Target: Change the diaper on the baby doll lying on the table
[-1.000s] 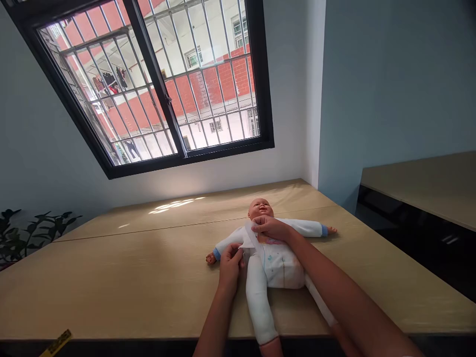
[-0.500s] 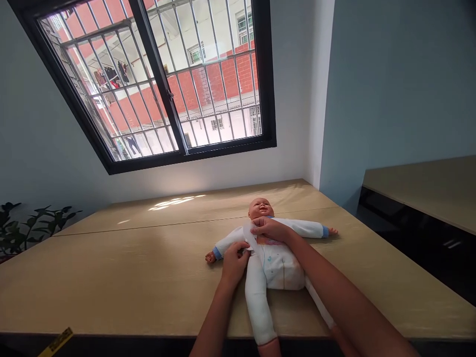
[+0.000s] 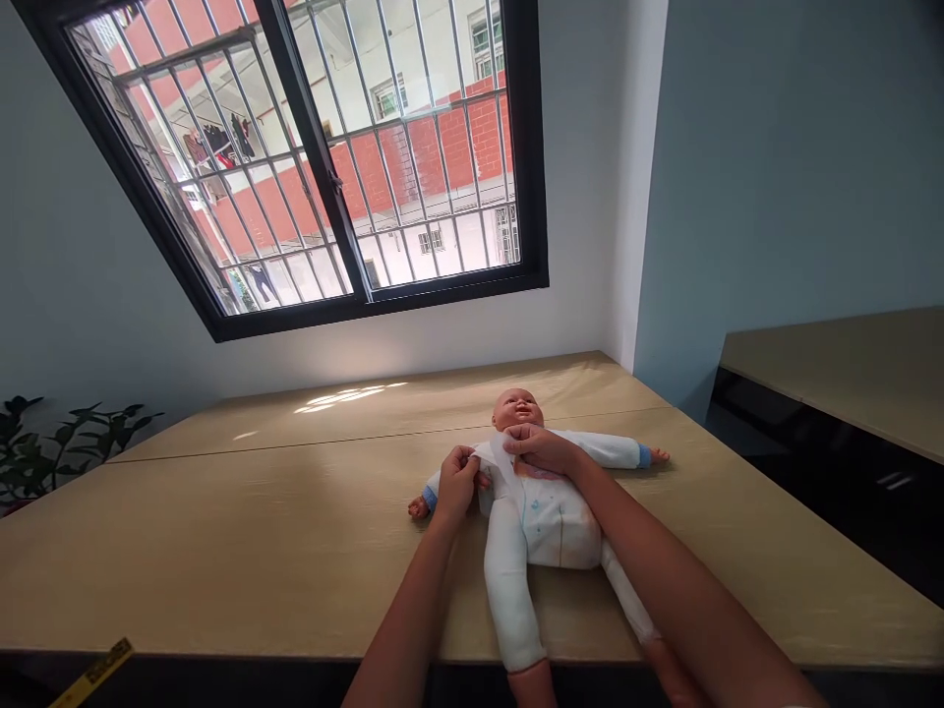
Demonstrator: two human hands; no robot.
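Note:
A baby doll lies on its back on the table, head toward the window and arms spread. It wears a white top with blue cuffs, its front partly open over the bare chest. My left hand is closed in a pinch on the edge of the top, near the doll's arm on the left. My right hand lies across the upper chest, its fingers pinching the white cloth below the chin. A white diaper-like piece with small blue prints covers the belly. White fabric covers the legs.
The wooden table runs back to the wall under a barred window. A leafy plant is at the left edge. Another wooden surface stands at the right, and a yellow strip shows at the lower left.
My left hand has moved up from beside the doll's waist to the edge of the top, drawing cloth outward to the left. My right hand stays nearly in place.

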